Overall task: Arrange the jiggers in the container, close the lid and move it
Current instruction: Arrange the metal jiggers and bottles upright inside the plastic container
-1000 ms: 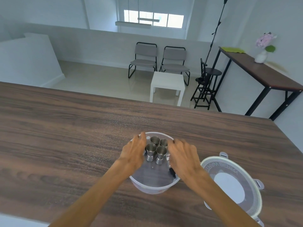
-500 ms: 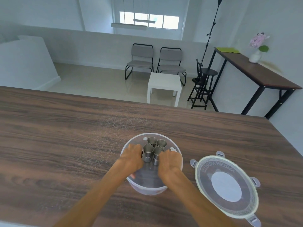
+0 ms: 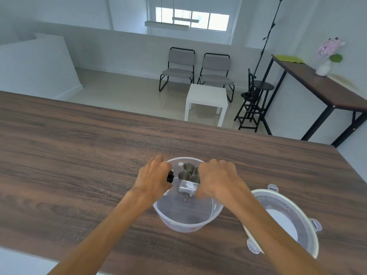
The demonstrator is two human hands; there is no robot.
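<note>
table: long dark wood-grain tabletop (image 3: pixel 83 155), spans the whole near view.
lid: round translucent plastic lid with clip tabs (image 3: pixel 292 221), flat on the table just right of the container, partly hidden under the right forearm; not on the container.
container: round clear plastic tub (image 3: pixel 186 217), open, upright on the table, centre of view.
left hand: (image 3: pixel 154 178) curled over the container's left rim, fingers bent and closed together around a small black object (image 3: pixel 170 176); identity of that object unclear.
right hand: (image 3: pixel 215 178) reaching in over the right rim, fingers curled down; fingertips at the right end of a blurred shiny metal piece (image 3: pixel 187 186). Actual grip hidden by the hand, cannot tell.
jiggers: four small steel cups (image 3: pixel 188 172), upright, mouths up, clustered touching one another at the far side of the container floor, between the two hands. Rightmost one partly covered by the right hand.
metal piece: inside the container, just in front of the jiggers, near the cluster; motion-blurred, shape not readable.
</note>
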